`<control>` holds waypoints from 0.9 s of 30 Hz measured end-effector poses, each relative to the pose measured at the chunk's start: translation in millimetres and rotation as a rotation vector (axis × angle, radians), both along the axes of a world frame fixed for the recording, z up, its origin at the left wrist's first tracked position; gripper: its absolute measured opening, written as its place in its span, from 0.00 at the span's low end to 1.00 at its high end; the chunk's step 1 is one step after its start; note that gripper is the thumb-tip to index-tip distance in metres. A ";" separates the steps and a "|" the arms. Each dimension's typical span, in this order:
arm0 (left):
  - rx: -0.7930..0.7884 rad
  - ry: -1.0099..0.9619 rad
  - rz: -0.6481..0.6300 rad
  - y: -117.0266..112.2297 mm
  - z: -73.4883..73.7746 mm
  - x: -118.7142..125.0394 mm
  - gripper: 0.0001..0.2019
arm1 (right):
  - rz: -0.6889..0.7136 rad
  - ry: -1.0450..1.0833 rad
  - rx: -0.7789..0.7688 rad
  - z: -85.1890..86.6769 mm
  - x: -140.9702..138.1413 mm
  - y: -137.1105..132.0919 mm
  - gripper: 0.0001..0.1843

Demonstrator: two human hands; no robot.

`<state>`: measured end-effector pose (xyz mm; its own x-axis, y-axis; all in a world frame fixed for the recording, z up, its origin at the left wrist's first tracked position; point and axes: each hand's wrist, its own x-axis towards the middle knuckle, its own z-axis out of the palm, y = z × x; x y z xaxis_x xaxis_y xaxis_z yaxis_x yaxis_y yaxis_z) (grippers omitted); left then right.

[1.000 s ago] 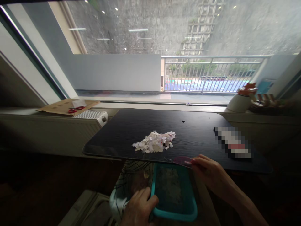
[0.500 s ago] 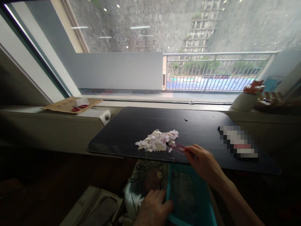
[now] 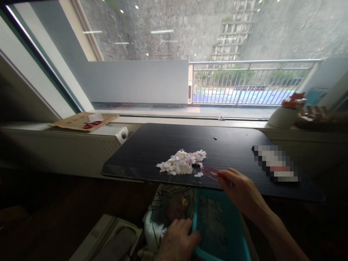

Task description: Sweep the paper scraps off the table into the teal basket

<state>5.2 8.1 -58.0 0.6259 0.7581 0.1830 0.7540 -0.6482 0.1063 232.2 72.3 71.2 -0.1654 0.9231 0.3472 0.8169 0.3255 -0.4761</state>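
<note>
1. Pink translucent piece (image 3: pixel 210 172) is pinched at one end between thumb and fingers of right hand (image 3: pixel 240 186); grip closed. End hold presumably chosen so the flat length is left free and the knuckles are kept off the scraps.
2. Piece is held just above or on the black table (image 3: pixel 231 145), beside the right end of the paper-scrap pile (image 3: pixel 182 162); contact with the surface cannot be confirmed. A few loose scraps (image 3: pixel 199 174) are seen between piece and near edge.
3. Pile is heaped near the table's front edge, likely for easy reach.
4. Teal bin (image 3: pixel 239 232) is set below that edge, its far end tucked close under it; pale scraps are seen inside. Placement is probably meant to put the opening within reach of the tabletop.
5. Bin's left rim is gripped by left hand (image 3: pixel 176 237), thumb laid over the rim, fingers bent; apparently for steadying. Underside of grip is hidden.
6. Right forearm is angled in from lower right, wrist above the bin's right side, palm turned down and inward. Left hand is set lower, back upward.
</note>
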 end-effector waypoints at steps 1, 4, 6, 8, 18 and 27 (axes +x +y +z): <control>-0.002 0.004 0.002 -0.3 -0.1 -0.3 0.10 | 0.006 0.005 -0.004 0.1 -0.5 0.5 0.11; 0.013 0.000 0.008 -0.8 -1.6 -1.3 0.09 | 0.036 0.009 -0.023 -0.9 0.3 1.5 0.11; 0.012 0.001 0.005 -0.4 -1.2 -1.4 0.09 | 0.038 0.009 -0.027 -1.7 3.3 0.4 0.11; -0.009 0.010 -0.002 0.4 2.1 -0.9 0.09 | 0.011 0.010 -0.013 -2.0 6.3 -1.8 0.12; -0.076 -0.014 -0.074 -1.8 51.6 5.7 0.11 | 0.031 0.069 -0.021 -8.2 -2.7 -6.3 0.12; -0.128 0.015 -0.035 -3.7 48.5 7.3 0.12 | 0.127 0.059 -0.086 -5.0 -32.9 -27.8 0.12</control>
